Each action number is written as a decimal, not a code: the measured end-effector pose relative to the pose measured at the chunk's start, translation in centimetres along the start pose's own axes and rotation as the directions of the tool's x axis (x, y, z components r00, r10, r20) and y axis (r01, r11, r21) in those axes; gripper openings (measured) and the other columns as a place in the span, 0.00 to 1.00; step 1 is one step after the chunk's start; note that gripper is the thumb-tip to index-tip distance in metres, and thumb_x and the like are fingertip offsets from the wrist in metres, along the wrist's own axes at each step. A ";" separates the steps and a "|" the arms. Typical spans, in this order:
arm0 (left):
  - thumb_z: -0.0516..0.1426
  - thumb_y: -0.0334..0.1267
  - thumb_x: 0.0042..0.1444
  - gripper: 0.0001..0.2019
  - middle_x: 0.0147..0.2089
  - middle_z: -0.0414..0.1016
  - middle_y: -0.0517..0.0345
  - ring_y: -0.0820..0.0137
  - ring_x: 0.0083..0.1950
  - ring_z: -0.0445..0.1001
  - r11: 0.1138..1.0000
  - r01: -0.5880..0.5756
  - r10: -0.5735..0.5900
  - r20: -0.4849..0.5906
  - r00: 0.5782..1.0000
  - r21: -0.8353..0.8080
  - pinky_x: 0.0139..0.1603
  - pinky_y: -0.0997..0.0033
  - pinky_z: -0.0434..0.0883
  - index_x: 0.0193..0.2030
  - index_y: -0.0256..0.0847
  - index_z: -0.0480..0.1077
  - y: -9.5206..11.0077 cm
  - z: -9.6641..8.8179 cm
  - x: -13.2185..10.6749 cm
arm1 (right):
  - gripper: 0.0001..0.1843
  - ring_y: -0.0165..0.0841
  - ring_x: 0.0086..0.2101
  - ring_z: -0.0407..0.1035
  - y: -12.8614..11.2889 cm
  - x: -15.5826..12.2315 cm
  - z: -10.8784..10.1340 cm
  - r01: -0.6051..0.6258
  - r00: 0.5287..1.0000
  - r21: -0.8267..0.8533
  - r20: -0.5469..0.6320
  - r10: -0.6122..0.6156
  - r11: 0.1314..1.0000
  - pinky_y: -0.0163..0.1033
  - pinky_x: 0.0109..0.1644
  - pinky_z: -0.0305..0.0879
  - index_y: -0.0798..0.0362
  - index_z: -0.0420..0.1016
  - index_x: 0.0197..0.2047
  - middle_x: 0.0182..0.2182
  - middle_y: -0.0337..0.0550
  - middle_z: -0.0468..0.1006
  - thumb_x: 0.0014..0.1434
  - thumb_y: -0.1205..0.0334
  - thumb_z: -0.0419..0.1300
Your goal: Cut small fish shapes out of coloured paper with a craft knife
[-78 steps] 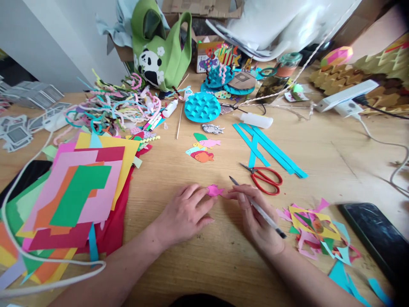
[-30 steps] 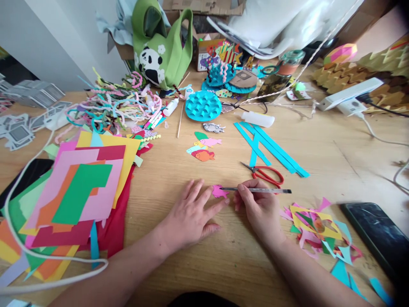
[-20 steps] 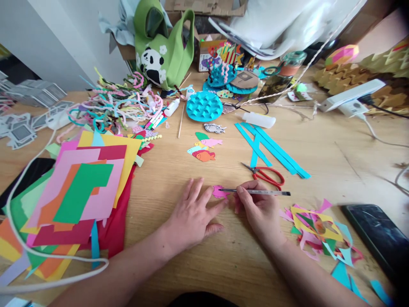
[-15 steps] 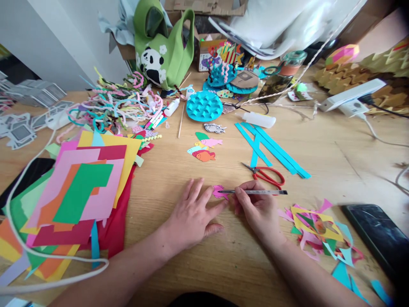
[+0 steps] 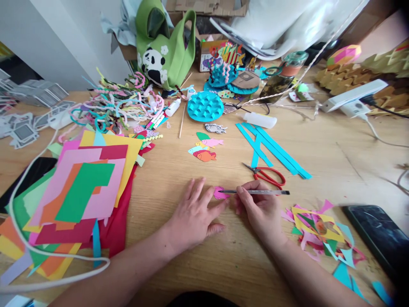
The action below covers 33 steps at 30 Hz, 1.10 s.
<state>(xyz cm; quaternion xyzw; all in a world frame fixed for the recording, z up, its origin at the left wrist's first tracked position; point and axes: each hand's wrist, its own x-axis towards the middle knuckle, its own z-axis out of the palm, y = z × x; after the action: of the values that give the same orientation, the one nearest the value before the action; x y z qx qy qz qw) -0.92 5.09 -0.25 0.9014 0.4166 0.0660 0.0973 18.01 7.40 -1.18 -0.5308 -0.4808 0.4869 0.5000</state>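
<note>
A small magenta paper fish (image 5: 220, 193) lies flat on the wooden table, partly covered by my fingers. My left hand (image 5: 196, 213) rests palm down with its fingers spread, index finger and thumb side against the fish. In my right hand (image 5: 257, 209) is a slim grey pen (image 5: 265, 192), held nearly level, its dark tip over the fish. Just beyond that hand lie scissors (image 5: 270, 176) with red handles. Several cut paper fish, an orange one (image 5: 207, 156) and a pink one (image 5: 213, 142) among them, lie in a group farther back.
Stacked coloured paper (image 5: 84, 192) covers the left side. Blue paper strips (image 5: 275, 149), a glue bottle (image 5: 260, 120) and a blue scalloped oval (image 5: 205, 106) lie behind the hands. Paper scraps (image 5: 319, 226) and a phone (image 5: 372, 238) are at right. A white cable (image 5: 60, 257) crosses the lower left.
The whole view has shifted very slightly. Both hands keep their places, and the pen tip stays over the magenta fish with little visible movement.
</note>
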 end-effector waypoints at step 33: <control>0.47 0.56 0.65 0.26 0.68 0.56 0.50 0.45 0.72 0.44 1.000 -0.026 0.026 0.020 0.999 -0.006 0.68 0.35 0.47 0.67 0.53 0.59 -0.7 0.2 -0.3 | 0.15 0.27 0.14 0.65 0.6 0.2 0.0 -0.072 0.992 -0.065 0.100 0.078 0.995 0.30 0.17 0.62 0.51 0.65 0.31 0.16 0.35 0.73 0.60 0.51 0.63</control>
<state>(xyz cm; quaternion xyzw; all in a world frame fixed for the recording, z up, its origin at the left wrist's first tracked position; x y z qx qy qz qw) -1.54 5.29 -0.60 0.9071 0.4038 0.0595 0.1030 18.08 7.56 -1.82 -0.5378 -0.5003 0.5170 0.4395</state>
